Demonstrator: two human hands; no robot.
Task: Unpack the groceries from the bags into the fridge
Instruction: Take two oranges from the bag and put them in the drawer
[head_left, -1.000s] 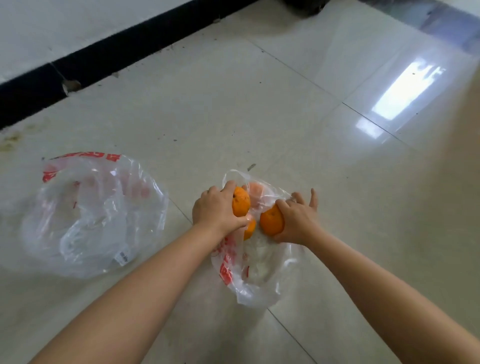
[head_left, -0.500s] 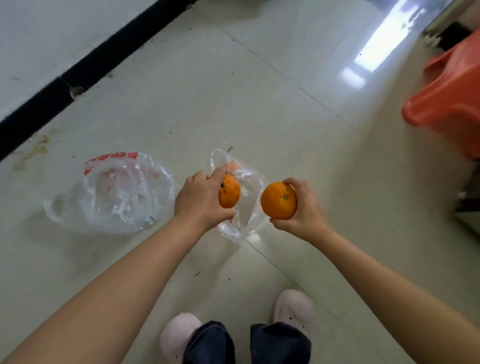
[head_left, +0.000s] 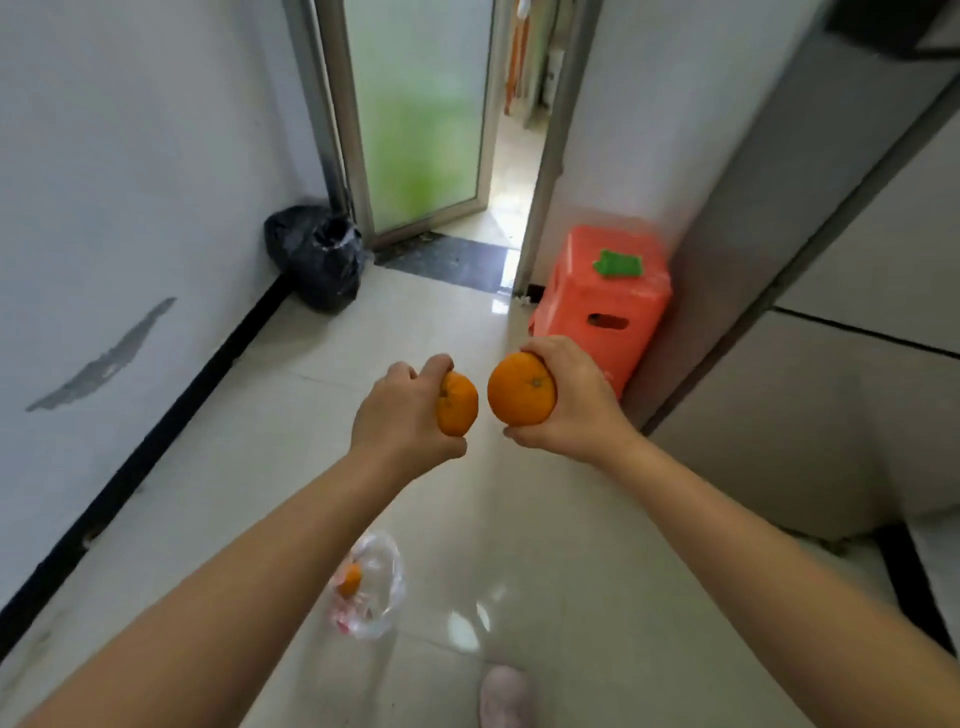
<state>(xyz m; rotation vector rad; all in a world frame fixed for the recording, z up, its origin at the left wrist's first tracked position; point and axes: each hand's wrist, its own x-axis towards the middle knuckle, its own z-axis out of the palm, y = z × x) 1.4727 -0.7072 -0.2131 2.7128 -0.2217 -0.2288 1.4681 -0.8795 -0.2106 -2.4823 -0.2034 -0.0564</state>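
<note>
Holding one orange in each hand, you stand over the tiled floor (head_left: 291, 467) with the load lifted clear of the bag. Your left hand (head_left: 402, 418) has its grip clamped round the smaller orange (head_left: 457, 402), fingers curled over the top and thumb underneath. Your right hand (head_left: 571, 395) has its grip wrapped round the larger orange (head_left: 521, 389) from the right side. The two fruits sit close together, just apart, out in front of you.

Near your feet, the clear plastic bag (head_left: 371, 587) lies on the floor with at least one more orange (head_left: 350, 579) showing inside it; what else it holds you cannot tell. On the far right stands a tall grey appliance (head_left: 810, 332) with seamed panels, which I judge to be the fridge, its doors apparently closed. An orange stool (head_left: 602, 296) sits beside it, and a black sack (head_left: 317, 254) rests in the far corner by the doorway.

As a judgement, you are mid-task: two oranges are out of the bag but not yet stored, the fridge probably needs opening with both hands full, and the bag needs another trip.
</note>
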